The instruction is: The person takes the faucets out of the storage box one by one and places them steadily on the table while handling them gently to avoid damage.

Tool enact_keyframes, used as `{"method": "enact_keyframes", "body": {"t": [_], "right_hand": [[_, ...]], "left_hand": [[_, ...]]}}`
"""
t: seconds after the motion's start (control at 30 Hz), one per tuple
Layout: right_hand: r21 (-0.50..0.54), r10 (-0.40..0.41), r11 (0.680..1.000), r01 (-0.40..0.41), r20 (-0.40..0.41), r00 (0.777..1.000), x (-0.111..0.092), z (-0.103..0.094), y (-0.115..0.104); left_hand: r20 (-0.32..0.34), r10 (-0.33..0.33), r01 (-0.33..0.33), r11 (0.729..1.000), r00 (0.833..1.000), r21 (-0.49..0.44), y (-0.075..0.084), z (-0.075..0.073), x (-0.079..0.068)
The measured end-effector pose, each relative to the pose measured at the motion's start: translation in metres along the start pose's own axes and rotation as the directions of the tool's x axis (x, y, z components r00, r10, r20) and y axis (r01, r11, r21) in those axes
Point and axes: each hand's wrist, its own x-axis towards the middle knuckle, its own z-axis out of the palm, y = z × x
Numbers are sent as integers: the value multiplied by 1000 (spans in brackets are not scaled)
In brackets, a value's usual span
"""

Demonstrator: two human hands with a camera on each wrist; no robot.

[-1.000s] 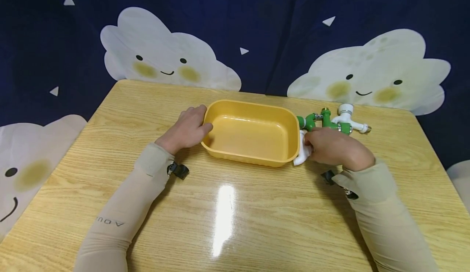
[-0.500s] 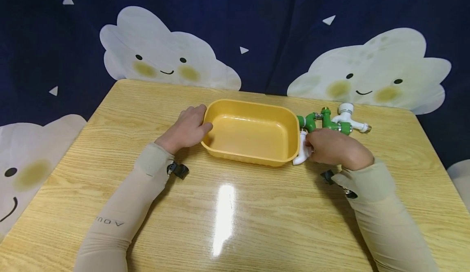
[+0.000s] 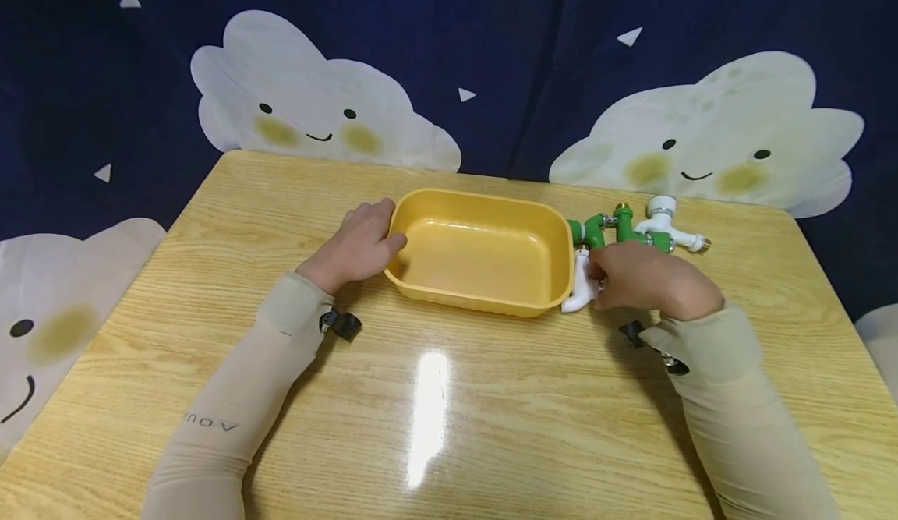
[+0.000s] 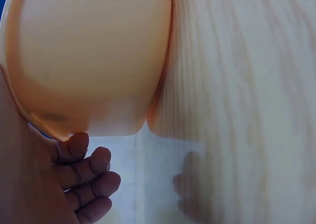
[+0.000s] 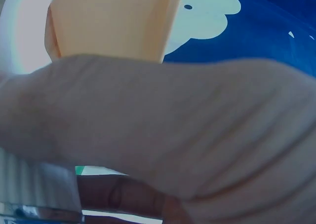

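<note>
A yellow plastic basin [image 3: 477, 259] sits on the table, its inside visible. At its left end my left hand [image 3: 356, 245] grips the rim, thumb over the inner side and fingers along the outer wall; the left wrist view shows those fingers [image 4: 94, 177] bent beside the basin. Just off the basin's right end, my right hand [image 3: 648, 282] holds a white plastic tap [image 3: 581, 286] by its handle side, with the spout toward the basin. In the right wrist view, the tap's ridged white part [image 5: 39, 184] shows past the hand, which hides most of the view.
Behind the right hand lie a green tap [image 3: 595, 231], another green tap [image 3: 624, 224] and a white tap [image 3: 669, 228], close together. The wooden table [image 3: 512, 411] ends at a dark blue curtain [image 3: 505, 52] with cloud prints.
My right hand has shifted very slightly to the right and away from me, with the white tap moving along. The left hand and the basin stay put.
</note>
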Motion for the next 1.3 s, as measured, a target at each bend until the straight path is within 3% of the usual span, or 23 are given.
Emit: {"method": "enact_keyframes", "body": {"t": [0.6, 1.3], "right_hand": [[35, 15, 999, -15, 0, 1000, 1, 0, 12], [-2, 53, 999, -53, -31, 998, -1, -3, 17]], "left_hand": [[9, -8, 8, 1000, 1000, -4, 1, -1, 0], [5, -11, 11, 1000, 1000, -8, 1, 0, 0]]}}
